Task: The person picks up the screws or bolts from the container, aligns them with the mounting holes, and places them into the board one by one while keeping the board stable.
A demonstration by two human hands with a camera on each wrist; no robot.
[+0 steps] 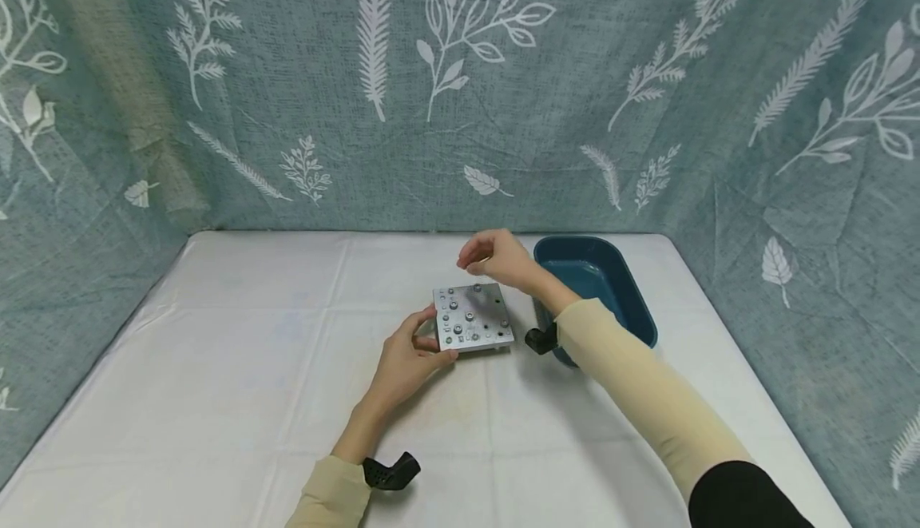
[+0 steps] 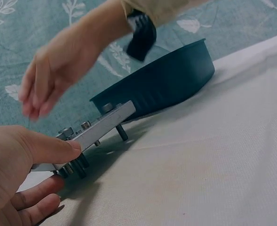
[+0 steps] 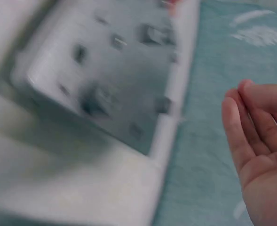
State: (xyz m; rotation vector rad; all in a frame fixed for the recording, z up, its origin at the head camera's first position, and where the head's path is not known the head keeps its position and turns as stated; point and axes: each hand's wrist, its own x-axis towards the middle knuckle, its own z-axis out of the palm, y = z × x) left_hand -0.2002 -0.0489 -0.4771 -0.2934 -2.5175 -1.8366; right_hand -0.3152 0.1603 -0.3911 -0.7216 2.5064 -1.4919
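Observation:
A square silver metal plate [image 1: 473, 316] with several bolts in its holes is tilted above the white cloth. My left hand [image 1: 411, 359] grips its left edge, the thumb [image 2: 58, 148] on the near side and fingers curled beneath. Bolt shanks [image 2: 122, 133] stick out below the plate in the left wrist view. My right hand [image 1: 499, 258] hovers above the plate's far edge, apart from it, fingers loosely bent. In the right wrist view the right hand's fingertips [image 3: 231, 110] lie near the thumb, and no object shows between them. The plate is blurred there.
A dark teal plastic bin [image 1: 632, 300] stands to the right of the plate, partly behind my right forearm. White cloth [image 1: 237, 376] covers the table. A teal leaf-patterned curtain [image 1: 302, 89] hangs along the back and sides.

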